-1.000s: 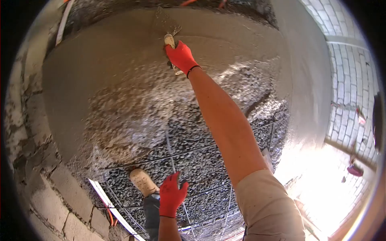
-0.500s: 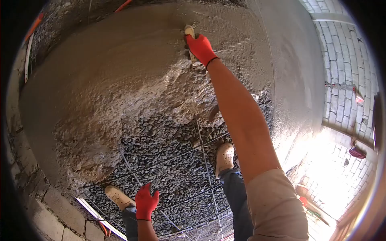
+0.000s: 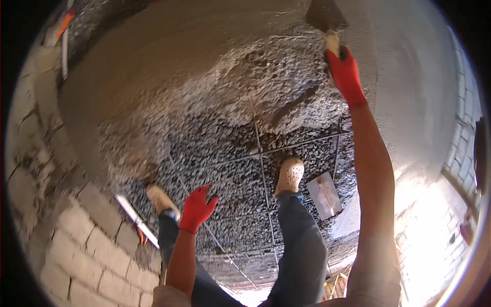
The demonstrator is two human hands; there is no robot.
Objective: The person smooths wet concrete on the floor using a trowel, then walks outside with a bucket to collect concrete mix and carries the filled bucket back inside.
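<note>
In a red glove, my right hand (image 3: pixel 347 77) is wrapped around the pale handle of a trowel (image 3: pixel 326 18). Its dark pointed blade reaches away from me, over or against the wet concrete (image 3: pixel 215 36); contact cannot be made out. My left hand (image 3: pixel 198 209), also in a red glove, is held low above the gravel (image 3: pixel 225 179) with fingers apart and nothing in them. Rough concrete spreads from the smoothed part down to the gravel. Thin steel bars (image 3: pixel 263 179) cross the gravel in a grid.
My tan clogs (image 3: pixel 291 174) stand among the bars. Beside the right one lies a flat rectangular plate (image 3: pixel 324 197) with a strip along its middle. A block wall (image 3: pixel 97 240) borders the left side, with a white pipe (image 3: pixel 137 220) near it. Bright light falls at the right.
My right hand has swung to the right with the trowel, and the blade now shows. My view has shifted, bringing the flat plate into sight. The left hand stays open.
</note>
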